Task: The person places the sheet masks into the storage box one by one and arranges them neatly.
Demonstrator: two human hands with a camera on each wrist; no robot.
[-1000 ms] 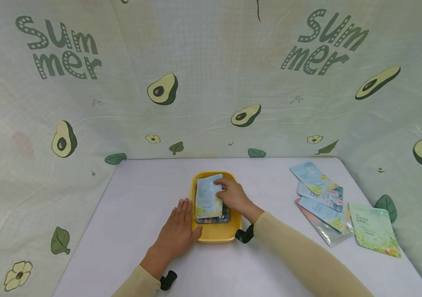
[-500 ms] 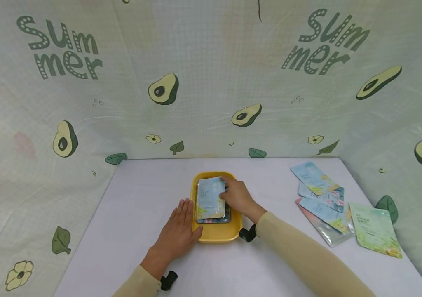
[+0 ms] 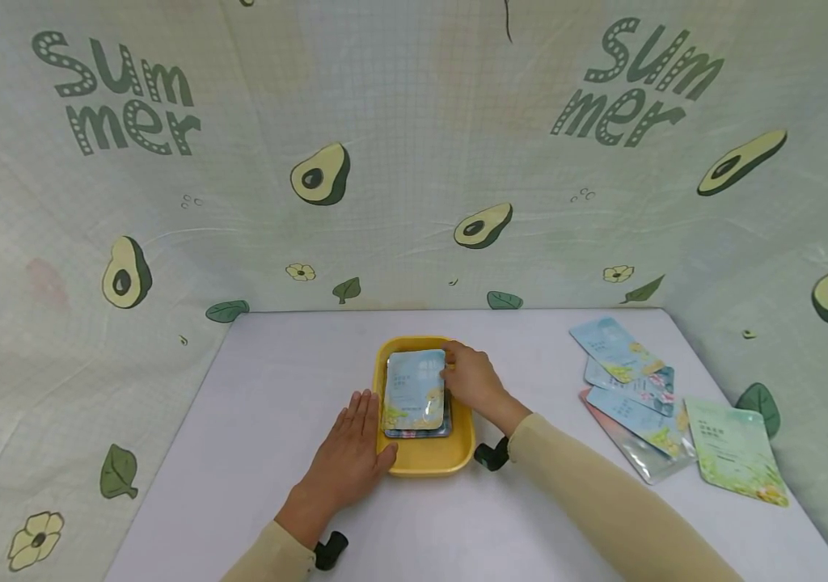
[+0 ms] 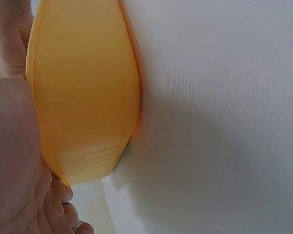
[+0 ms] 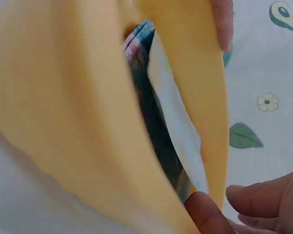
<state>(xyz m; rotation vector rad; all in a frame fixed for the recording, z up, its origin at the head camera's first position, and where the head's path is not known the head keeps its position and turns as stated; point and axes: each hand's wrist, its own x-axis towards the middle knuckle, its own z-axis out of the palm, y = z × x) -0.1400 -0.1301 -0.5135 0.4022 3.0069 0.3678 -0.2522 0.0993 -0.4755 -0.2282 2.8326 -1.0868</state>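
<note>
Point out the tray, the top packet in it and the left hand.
Tray [image 3: 424, 456]: head view, on the bare floor near its front.
Top packet [image 3: 416, 390]: head view, middle of its printed face.
Left hand [image 3: 350, 454]: head view, back of the hand.

Pale avocado-print cloth [image 3: 399, 97] — behind a white table [image 3: 297, 356].

Smooth yellow plastic tray [image 3: 424, 459], glossy light-blue packet [image 3: 414, 392] inside, finely textured matt white tabletop [image 4: 210, 73].

The blue packet [image 3: 414, 391] and right hand [image 3: 478, 380] have shifted rightward.
</note>
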